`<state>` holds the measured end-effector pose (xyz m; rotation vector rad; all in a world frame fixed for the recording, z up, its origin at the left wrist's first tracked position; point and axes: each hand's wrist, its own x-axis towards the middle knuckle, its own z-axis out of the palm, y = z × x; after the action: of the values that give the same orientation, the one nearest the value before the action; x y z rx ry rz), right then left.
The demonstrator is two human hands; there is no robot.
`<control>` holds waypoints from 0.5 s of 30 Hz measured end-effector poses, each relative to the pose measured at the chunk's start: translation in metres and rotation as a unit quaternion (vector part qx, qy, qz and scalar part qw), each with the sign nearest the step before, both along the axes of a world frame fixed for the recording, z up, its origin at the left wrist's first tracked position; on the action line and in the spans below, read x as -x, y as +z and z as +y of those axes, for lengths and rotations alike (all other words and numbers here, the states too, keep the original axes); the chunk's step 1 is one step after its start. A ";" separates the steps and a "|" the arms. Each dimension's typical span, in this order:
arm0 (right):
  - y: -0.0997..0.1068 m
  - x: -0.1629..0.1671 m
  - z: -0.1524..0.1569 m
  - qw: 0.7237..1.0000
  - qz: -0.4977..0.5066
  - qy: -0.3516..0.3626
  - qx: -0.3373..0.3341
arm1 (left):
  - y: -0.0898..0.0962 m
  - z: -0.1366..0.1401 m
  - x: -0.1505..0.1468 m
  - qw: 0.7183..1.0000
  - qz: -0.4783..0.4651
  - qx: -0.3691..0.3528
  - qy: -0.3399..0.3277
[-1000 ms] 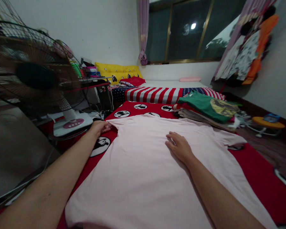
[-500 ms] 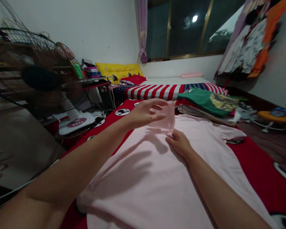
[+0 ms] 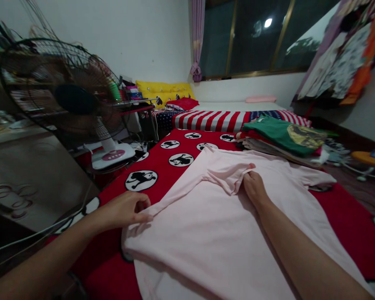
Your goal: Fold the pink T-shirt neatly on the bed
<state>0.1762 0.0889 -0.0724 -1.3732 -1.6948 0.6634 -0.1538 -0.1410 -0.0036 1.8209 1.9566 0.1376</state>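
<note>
A pale pink T-shirt (image 3: pixel 206 233) lies spread on the red bedding, with its left part folded inward along a slanting edge. My right hand (image 3: pixel 254 187) is closed on a bunched bit of the shirt near its upper middle, where the cloth is lifted into creases. At the shirt's left edge my left hand (image 3: pixel 133 210) has thumb and curled fingers around a fold of the cloth.
Red bedding (image 3: pixel 162 160) with round black-and-white prints lies beneath. Folded clothes topped by a green shirt (image 3: pixel 278 133) are stacked beyond the T-shirt. An electric fan (image 3: pixel 75 100) stands left; a stool (image 3: pixel 368 158) is at right.
My left hand has come down and toward me, from the lifted cloth by the right hand to the shirt's left edge. The raised cloth has dropped; my right hand keeps its hold.
</note>
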 end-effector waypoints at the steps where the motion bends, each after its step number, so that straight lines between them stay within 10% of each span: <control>1: 0.003 0.001 -0.001 1.000 -0.011 -0.009 0.006 | -0.002 -0.008 0.003 1.000 -0.001 0.007 0.004; 10: 0.037 0.026 -0.021 0.923 -0.379 0.068 0.023 | -0.003 -0.041 0.012 0.996 -0.085 -0.013 0.006; 15: 0.079 0.051 0.003 0.981 -0.157 0.088 0.077 | 0.012 -0.043 -0.007 0.988 -0.147 -0.031 0.038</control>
<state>0.1248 0.0919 0.0068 -1.5096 -2.0702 0.7183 -0.1471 -0.1839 0.0082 1.6556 1.8297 0.4672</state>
